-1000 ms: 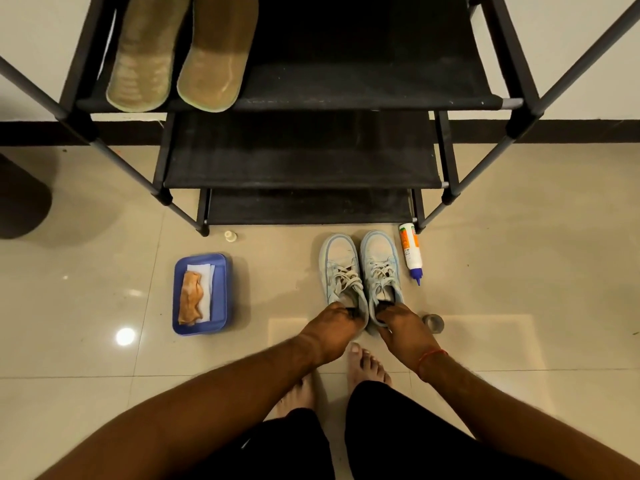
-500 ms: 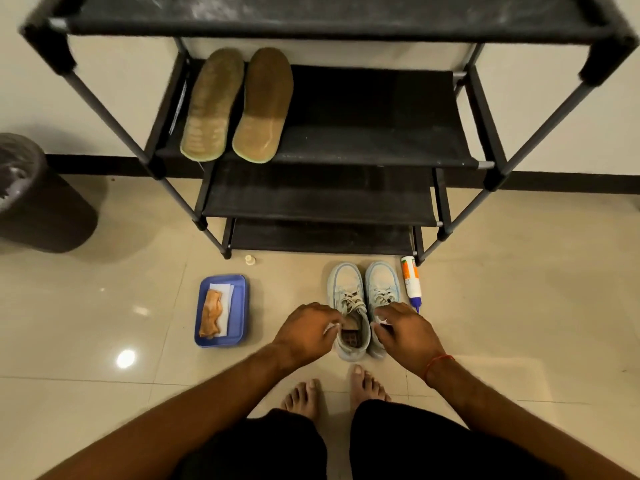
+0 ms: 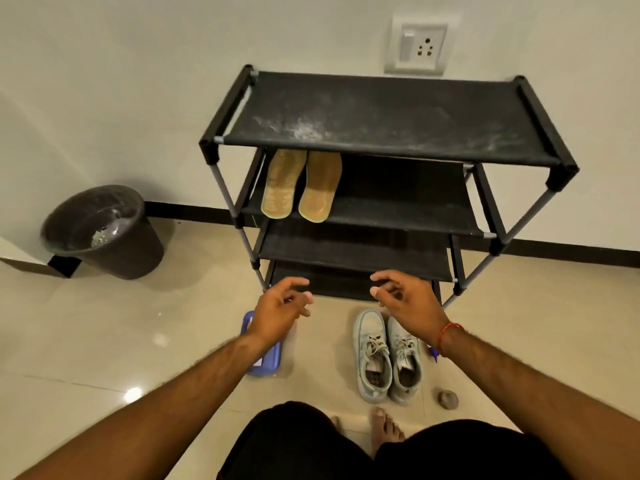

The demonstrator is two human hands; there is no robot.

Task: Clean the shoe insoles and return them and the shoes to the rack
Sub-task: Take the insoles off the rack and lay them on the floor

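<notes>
Two tan insoles (image 3: pixel 300 184) lie side by side on the left of the second shelf of the black shoe rack (image 3: pixel 381 133). A pair of pale grey laced shoes (image 3: pixel 386 355) stands on the floor in front of the rack, toes toward it. My left hand (image 3: pixel 280 308) hovers in the air above a blue tray, fingers loosely spread and holding nothing. My right hand (image 3: pixel 405 299) hangs over the toes of the shoes, also empty, with a red thread on the wrist.
A blue tray (image 3: pixel 265 358) sits on the floor, mostly hidden by my left forearm. A dark bin (image 3: pixel 104 233) stands left by the wall. A small grey lump (image 3: pixel 447 399) lies right of the shoes. My bare feet (image 3: pixel 381 427) are just behind them. A wall socket (image 3: pixel 419 46) is above the rack.
Both hands let go of the shoes and rose, now held apart in the air. The view lifted, so the whole rack and its top shelf now show.
</notes>
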